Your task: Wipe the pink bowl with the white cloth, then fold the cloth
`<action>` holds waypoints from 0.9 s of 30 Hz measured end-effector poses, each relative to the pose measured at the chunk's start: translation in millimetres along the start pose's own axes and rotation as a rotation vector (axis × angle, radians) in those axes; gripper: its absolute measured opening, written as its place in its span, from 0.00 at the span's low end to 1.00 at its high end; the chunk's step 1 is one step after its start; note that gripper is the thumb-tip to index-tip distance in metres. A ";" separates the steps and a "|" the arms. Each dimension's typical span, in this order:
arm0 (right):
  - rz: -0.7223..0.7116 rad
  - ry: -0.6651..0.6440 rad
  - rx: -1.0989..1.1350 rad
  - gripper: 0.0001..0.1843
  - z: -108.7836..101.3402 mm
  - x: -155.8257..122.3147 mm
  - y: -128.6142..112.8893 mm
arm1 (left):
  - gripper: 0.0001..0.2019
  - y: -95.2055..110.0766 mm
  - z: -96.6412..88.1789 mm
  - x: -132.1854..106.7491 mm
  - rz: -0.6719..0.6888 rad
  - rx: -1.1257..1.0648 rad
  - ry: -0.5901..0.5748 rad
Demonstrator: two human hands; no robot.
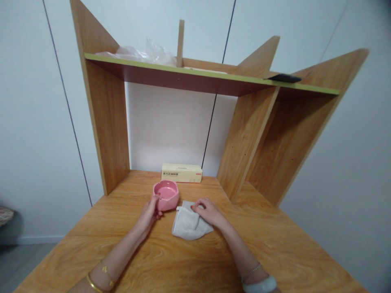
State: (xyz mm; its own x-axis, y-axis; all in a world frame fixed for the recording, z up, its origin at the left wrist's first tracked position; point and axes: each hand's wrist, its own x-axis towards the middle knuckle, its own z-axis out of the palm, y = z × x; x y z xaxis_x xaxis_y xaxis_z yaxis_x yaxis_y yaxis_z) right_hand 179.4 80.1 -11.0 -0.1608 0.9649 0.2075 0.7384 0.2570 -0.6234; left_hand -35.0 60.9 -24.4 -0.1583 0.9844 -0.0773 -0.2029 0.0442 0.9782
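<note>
The left hand grips the side of a pink ceramic bowl standing on the wooden counter. Just beside it, the right hand rests on a folded grey cloth. A cream box lies behind.

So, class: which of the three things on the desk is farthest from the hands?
The cream box at the back; the pink bowl and grey cloth are each touched by a hand.

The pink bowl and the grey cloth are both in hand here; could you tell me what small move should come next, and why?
Probably lift the cloth toward the pink bowl. The left hand already grips the bowl's side on the wooden desk, while the right hand only rests on the folded cloth lying flat beside it.
</note>
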 end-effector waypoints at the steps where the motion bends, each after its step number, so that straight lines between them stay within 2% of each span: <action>1: -0.006 -0.066 0.008 0.11 -0.5 -2.5 -3.4 | 0.21 0.1 -0.7 1.1 -0.011 -0.017 -0.001; 4: -0.033 -0.300 0.041 0.14 -1.2 -11.1 -19.6 | 0.21 -0.8 -2.1 4.7 -0.036 -0.047 -0.004; 5: -0.040 -0.327 0.041 0.15 -1.5 -13.1 -26.3 | 0.21 -1.0 -2.3 5.6 -0.041 -0.051 -0.010; 6: -0.047 -0.300 0.035 0.16 -1.8 -13.9 -33.0 | 0.21 -1.1 -2.5 5.9 -0.044 -0.053 -0.019; 8: -0.044 -0.128 0.017 0.17 -1.3 -12.0 -45.8 | 0.21 -0.8 -2.5 5.3 -0.042 -0.051 -0.045; 10: -0.032 0.018 0.040 0.23 2.1 -5.9 -56.6 | 0.21 -0.4 -2.2 3.3 -0.034 -0.040 -0.082; 12: -0.027 0.038 0.090 0.27 8.6 2.1 -64.6 | 0.21 -0.9 -1.4 1.3 -0.027 -0.015 -0.118; 16: 0.036 0.067 0.019 0.21 19.8 16.7 -69.8 | 0.21 -4.2 2.4 0.3 0.000 0.060 -0.142; 20: 0.117 0.110 -0.080 0.18 8.6 25.4 -54.5 | 0.22 -3.6 5.2 -0.3 0.027 0.131 -0.160; 27: 0.337 0.190 -0.229 0.19 -43.3 21.4 7.6 | 0.16 3.8 5.0 -8.8 0.046 0.193 -0.267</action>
State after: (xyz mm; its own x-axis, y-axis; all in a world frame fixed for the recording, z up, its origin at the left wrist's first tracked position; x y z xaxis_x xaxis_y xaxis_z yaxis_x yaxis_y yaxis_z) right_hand 210.0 100.3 21.4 0.2207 0.9604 0.1697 0.8584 -0.1087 -0.5014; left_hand -29.6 53.3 -19.0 0.1014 0.9948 -0.0036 -0.0102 0.0047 0.9999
